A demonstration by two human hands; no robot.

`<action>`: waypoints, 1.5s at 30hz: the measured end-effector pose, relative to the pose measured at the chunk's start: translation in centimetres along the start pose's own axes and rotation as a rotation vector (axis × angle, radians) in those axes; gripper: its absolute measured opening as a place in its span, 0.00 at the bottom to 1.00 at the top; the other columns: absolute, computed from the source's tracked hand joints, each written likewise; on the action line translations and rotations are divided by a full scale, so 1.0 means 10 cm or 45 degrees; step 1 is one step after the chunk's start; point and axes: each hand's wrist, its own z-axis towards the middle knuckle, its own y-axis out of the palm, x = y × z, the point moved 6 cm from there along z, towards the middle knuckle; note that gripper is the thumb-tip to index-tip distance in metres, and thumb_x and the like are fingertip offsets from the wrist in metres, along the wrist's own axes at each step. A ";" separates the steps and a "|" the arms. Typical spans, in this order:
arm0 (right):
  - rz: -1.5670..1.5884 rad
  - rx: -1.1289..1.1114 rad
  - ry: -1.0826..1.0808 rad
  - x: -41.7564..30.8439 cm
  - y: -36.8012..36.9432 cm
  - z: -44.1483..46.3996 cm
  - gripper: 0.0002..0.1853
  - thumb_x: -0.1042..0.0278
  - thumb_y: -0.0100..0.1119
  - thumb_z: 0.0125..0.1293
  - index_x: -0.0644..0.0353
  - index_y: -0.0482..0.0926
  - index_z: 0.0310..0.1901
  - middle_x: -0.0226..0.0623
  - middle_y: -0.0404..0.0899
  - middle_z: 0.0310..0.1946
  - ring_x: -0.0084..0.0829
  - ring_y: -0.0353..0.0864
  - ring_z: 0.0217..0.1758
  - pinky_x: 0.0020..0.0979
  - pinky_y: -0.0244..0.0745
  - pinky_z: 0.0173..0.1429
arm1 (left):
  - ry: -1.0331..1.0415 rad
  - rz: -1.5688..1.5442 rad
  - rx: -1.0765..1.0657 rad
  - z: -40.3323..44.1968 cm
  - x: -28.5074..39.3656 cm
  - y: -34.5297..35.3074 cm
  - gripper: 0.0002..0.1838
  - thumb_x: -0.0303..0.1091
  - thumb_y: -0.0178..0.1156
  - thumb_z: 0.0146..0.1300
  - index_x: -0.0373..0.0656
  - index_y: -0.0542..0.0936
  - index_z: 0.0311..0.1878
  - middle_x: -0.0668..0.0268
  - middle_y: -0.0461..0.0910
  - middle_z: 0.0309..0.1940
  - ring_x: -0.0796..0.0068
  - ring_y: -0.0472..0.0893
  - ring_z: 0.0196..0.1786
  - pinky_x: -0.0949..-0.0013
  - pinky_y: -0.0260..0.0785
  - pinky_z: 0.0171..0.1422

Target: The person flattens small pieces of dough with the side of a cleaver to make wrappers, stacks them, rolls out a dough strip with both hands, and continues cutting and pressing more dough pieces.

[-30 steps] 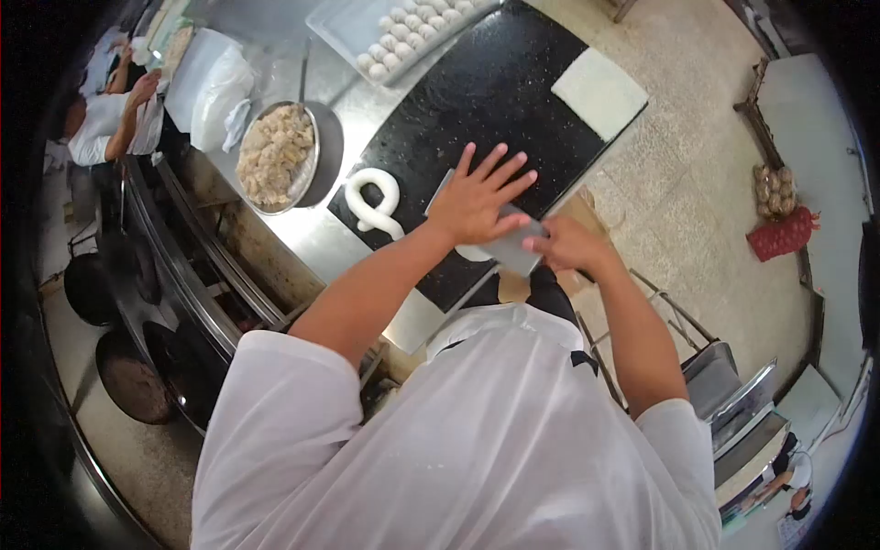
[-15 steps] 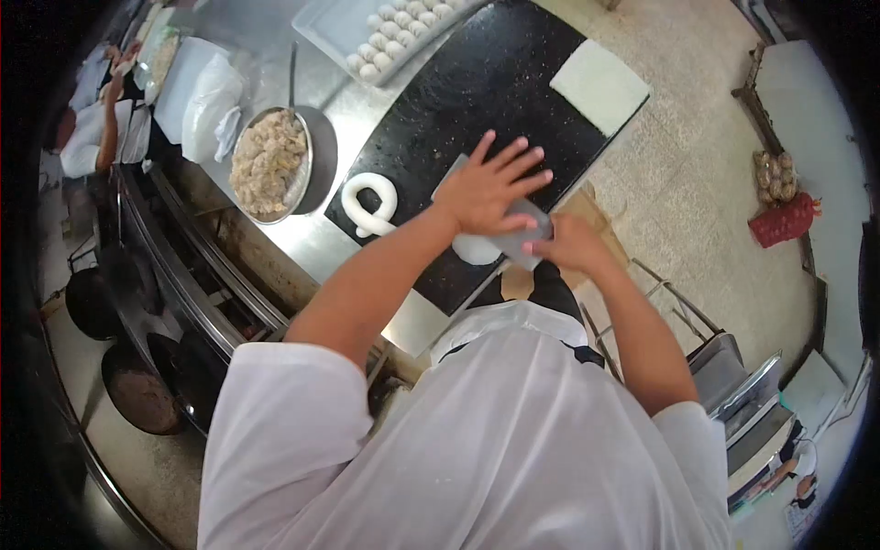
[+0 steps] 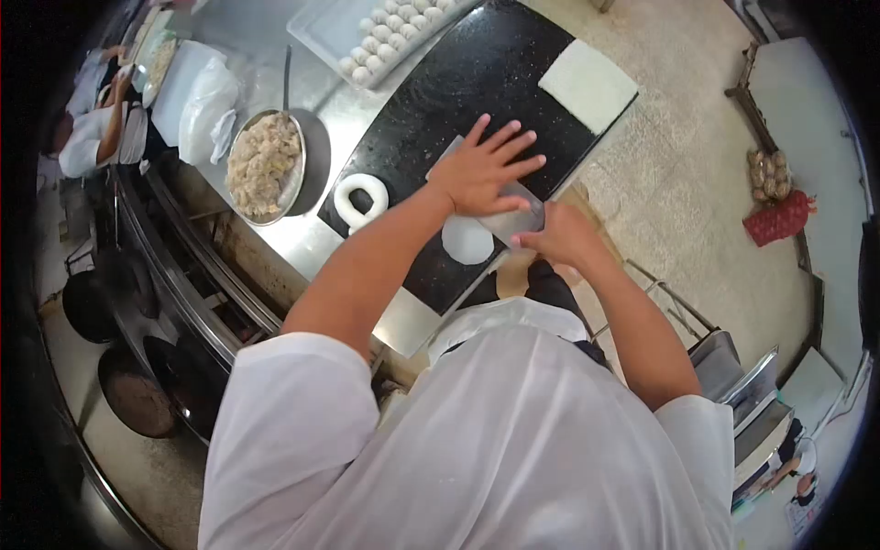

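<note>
My left hand [image 3: 481,179] lies flat with fingers spread on the broad metal blade of a cleaver [image 3: 513,218], over the black work board [image 3: 440,87]. The cleaver's near end is in my right hand [image 3: 564,236], whose fingers are wrapped round it at the board's edge; the handle is hidden in the grip. Just below the blade a thin, round white dough wrapper [image 3: 467,240] rests on the board. Left of my left hand lies a thick looped rope of white dough [image 3: 346,203], its lower end partly behind my forearm.
A metal bowl of pale filling [image 3: 301,174] with a spoon stands at left. Behind is a tray [image 3: 316,32] with rows of dumplings. A folded white cloth [image 3: 589,85] sits on the board's far right corner. Woks [image 3: 137,394] are lower left; another person [image 3: 87,142] works far left.
The blade has slid slightly up and away, so more of the round dough wrapper shows below it. My left hand stays spread on the blade, and the right keeps its grip.
</note>
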 end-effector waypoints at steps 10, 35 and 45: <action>0.086 0.192 0.003 0.38 0.44 -0.49 0.39 0.48 0.79 0.54 0.67 0.74 0.59 0.68 0.81 0.54 0.59 0.83 0.59 0.49 0.81 0.58 | 0.070 -0.049 -0.124 -0.16 0.66 0.22 0.41 0.74 0.53 0.66 0.63 0.72 0.77 0.61 0.64 0.80 0.50 0.56 0.84 0.31 0.37 0.84; 0.006 0.311 -0.330 0.29 0.50 -0.38 0.41 0.51 0.80 0.54 0.68 0.74 0.63 0.63 0.81 0.56 0.59 0.83 0.60 0.49 0.80 0.60 | -0.043 -0.101 0.052 -0.16 0.39 0.01 0.42 0.73 0.55 0.65 0.63 0.69 0.78 0.59 0.58 0.83 0.49 0.52 0.86 0.33 0.33 0.86; 0.195 0.233 0.116 0.36 0.01 -0.23 0.35 0.49 0.79 0.54 0.67 0.76 0.54 0.61 0.85 0.45 0.60 0.86 0.52 0.51 0.80 0.55 | 0.080 0.004 0.186 0.28 0.32 0.03 0.43 0.72 0.58 0.64 0.66 0.68 0.79 0.63 0.60 0.82 0.54 0.57 0.84 0.33 0.39 0.84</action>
